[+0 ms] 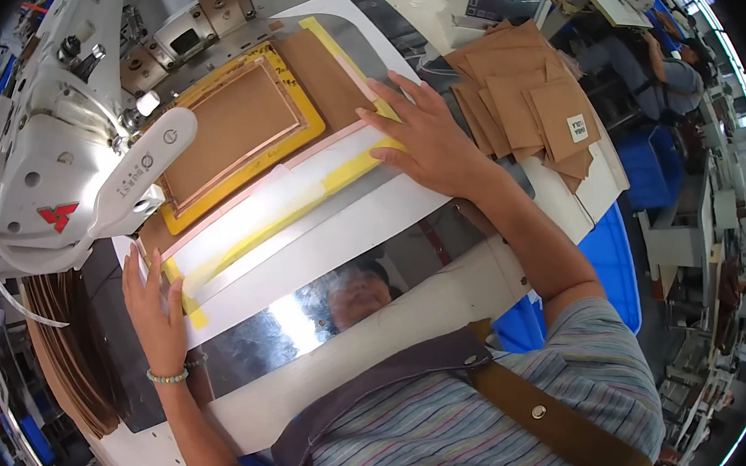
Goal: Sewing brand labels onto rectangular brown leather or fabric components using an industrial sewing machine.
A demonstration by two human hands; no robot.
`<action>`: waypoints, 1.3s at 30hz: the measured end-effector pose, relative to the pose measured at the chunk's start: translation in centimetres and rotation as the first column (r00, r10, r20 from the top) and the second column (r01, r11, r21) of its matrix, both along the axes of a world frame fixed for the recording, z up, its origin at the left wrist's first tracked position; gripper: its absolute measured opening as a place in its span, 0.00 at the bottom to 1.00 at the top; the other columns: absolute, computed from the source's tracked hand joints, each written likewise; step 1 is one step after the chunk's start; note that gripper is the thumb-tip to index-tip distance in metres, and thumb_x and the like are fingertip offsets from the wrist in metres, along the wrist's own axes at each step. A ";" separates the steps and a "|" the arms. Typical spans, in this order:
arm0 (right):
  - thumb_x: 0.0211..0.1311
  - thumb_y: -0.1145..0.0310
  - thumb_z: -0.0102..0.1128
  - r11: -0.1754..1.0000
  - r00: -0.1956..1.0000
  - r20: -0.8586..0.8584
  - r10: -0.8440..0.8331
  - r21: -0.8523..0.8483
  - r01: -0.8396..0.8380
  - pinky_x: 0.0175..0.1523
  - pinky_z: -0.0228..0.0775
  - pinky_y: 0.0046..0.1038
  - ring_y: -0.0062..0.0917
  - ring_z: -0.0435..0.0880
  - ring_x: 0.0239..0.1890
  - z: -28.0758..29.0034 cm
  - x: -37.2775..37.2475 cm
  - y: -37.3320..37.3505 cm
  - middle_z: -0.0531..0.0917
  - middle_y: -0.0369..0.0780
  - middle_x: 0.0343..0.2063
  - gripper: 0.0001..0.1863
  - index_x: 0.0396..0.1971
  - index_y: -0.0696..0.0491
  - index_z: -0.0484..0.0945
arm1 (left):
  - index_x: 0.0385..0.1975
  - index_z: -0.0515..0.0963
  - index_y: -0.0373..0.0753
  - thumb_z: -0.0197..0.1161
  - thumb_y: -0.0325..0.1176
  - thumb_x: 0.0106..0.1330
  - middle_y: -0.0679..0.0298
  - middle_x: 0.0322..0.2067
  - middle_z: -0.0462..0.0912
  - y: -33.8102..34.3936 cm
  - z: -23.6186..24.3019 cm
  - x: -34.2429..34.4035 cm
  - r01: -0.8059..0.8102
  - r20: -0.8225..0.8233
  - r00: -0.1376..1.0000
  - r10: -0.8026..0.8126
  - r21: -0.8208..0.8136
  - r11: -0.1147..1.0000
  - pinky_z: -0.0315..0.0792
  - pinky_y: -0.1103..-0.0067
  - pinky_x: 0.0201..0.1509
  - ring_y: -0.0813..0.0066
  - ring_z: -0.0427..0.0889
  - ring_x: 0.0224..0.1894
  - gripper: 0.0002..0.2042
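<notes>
striped short-sleeve shirt | brown strap | beaded bracelet

A white worktable carried a shiny metal plate; beyond the plate lay a yellow-framed template, right of it a stack of brown pieces.

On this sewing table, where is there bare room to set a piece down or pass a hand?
Free: the shiny metal plate between the yellow-taped template and the table's near edge, between both hands. Crowded: the stack of brown pieces beyond the right hand, the sewing machine above the left hand, and the yellow frame.
</notes>
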State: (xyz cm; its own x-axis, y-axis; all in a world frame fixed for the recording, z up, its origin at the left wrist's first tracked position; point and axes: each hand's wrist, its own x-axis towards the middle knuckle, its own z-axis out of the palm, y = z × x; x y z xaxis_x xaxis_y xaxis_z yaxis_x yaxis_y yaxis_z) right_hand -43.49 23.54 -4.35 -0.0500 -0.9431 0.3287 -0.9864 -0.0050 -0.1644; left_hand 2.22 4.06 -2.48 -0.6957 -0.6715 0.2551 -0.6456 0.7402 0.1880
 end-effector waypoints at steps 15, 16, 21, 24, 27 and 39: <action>0.71 0.65 0.62 0.809 0.819 0.035 -0.572 -0.137 0.571 0.61 0.78 0.42 0.42 0.86 0.58 10.1 -9.9 9.6 0.89 0.40 0.55 0.14 0.51 0.52 0.88 | 0.77 0.71 0.40 0.56 0.32 0.82 0.49 0.80 0.64 -1.2 -1.6 1.4 0.038 0.010 0.999 -0.037 -0.015 0.999 0.56 0.58 0.83 0.48 0.62 0.80 0.24; 0.69 0.66 0.63 0.776 0.777 0.010 -0.630 -0.039 0.630 0.59 0.78 0.43 0.43 0.86 0.56 10.8 -11.5 11.6 0.90 0.43 0.51 0.12 0.49 0.51 0.88 | 0.77 0.71 0.40 0.56 0.32 0.82 0.49 0.80 0.64 -1.1 -1.6 1.3 0.032 0.000 0.999 -0.032 -0.021 0.999 0.56 0.58 0.83 0.48 0.62 0.80 0.24; 0.61 0.75 0.67 0.702 0.714 0.072 -0.696 0.275 0.657 0.53 0.79 0.38 0.38 0.86 0.48 7.3 -18.7 18.3 0.86 0.44 0.42 0.10 0.42 0.54 0.86 | 0.78 0.69 0.39 0.57 0.32 0.81 0.50 0.81 0.63 -0.9 -1.8 1.2 0.038 -0.001 0.999 -0.038 -0.019 0.999 0.56 0.56 0.82 0.47 0.62 0.81 0.26; 0.58 0.80 0.66 0.786 0.735 0.300 -0.607 0.365 0.500 0.54 0.77 0.33 0.30 0.82 0.48 5.8 -20.0 19.3 0.81 0.39 0.42 0.11 0.41 0.56 0.84 | 0.78 0.68 0.40 0.57 0.32 0.81 0.51 0.81 0.62 -0.8 -2.0 1.3 0.040 -0.015 0.999 -0.040 -0.013 0.999 0.56 0.56 0.82 0.47 0.61 0.81 0.27; 0.59 0.78 0.70 0.824 0.653 0.505 -0.564 0.386 0.414 0.61 0.75 0.30 0.27 0.81 0.55 4.7 -20.7 20.5 0.79 0.40 0.51 0.12 0.43 0.56 0.85 | 0.79 0.68 0.40 0.57 0.32 0.81 0.52 0.81 0.62 -0.9 -2.0 1.6 0.033 -0.010 0.999 -0.033 -0.002 0.999 0.55 0.56 0.82 0.48 0.60 0.82 0.27; 0.71 0.30 0.57 0.546 0.549 0.102 -0.829 -0.057 0.836 0.80 0.52 0.60 0.58 0.60 0.80 -2.3 -10.2 12.4 0.57 0.61 0.80 0.55 0.81 0.60 0.57 | 0.78 0.67 0.37 0.57 0.34 0.81 0.51 0.81 0.61 -0.8 -1.8 1.7 0.044 0.016 0.999 -0.043 -0.023 0.999 0.53 0.55 0.83 0.46 0.58 0.82 0.27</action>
